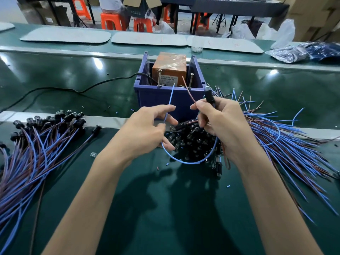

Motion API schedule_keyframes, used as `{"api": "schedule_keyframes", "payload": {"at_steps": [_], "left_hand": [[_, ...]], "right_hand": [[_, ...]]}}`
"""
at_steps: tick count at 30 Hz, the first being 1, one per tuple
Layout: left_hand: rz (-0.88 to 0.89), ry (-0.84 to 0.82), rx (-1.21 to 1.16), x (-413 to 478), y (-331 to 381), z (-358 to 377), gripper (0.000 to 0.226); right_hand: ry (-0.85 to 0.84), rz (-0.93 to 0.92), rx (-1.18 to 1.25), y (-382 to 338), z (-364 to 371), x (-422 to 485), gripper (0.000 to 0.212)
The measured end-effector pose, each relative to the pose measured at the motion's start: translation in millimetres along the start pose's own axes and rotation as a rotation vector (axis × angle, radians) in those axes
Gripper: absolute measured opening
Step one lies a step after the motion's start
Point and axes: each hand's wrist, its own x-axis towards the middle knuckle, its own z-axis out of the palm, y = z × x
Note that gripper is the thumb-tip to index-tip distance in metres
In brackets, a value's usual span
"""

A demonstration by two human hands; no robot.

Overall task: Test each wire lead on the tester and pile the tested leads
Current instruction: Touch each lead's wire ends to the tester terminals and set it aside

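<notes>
A: L fingers point(170, 107), state?

B: Curled. A blue wire point(191, 162) is pinched btwn thumb and forefinger of the left hand point(145, 129). Its free tip is held up at the front rim of the blue crate point(170, 96).

A: R fingers point(193, 107)?

B: Also curled. A brown wire point(187, 90) is pinched at thumb and forefinger of the right hand point(224, 122), tip pointed up over the crate. A black lamp socket point(209, 96) is gripped in the same hand and sticks up just R of the crate's front corner. Both wires belong to one wire lead. The blue one is looped low in front of the crate, from hand to hand.

A: Contact w/ the tester?

B: Can't be told. An orange tester box point(170, 65) is seated inside the crate, w/ two upright screws point(159, 78) at its front. Both tips are seen near them, but touch isn't made out.

A: Other leads?

B: A neat pile of leads point(36, 144) is laid well L of the crate, sockets turned toward the crate side. A loose heap of leads point(276, 129) is spread just R of it, and a clump of sockets point(191, 137) is bunched in front of it, btwn the hands.

A: Rest?

B: A black power cord point(73, 89) is run out of the crate to the L, over the green belt point(165, 208). Grey mats point(66, 36) are laid beyond the crate, orange stools point(112, 23) farther back.
</notes>
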Motion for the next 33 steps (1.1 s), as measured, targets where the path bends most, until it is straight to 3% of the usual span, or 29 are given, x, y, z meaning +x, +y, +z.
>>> {"api": "schedule_keyframes", "payload": {"at_steps": [12,22,33], "left_hand": [[-0.027,0.192,-0.132,4.3,-4.7,-3.5,0.052],[-0.011,0.314,-0.011,1.4,1.1,-7.9,0.048],[0.007,0.33,0.053,1.1,1.7,-10.3,0.051]], "right_hand": [[0.092,0.038,-0.003,7.6,0.1,5.4,0.02],[0.125,0.047,0.01,5.1,-9.0,5.8,0.015],[0.134,0.064,-0.036,0.6,-10.4,2.8,0.013]]}}
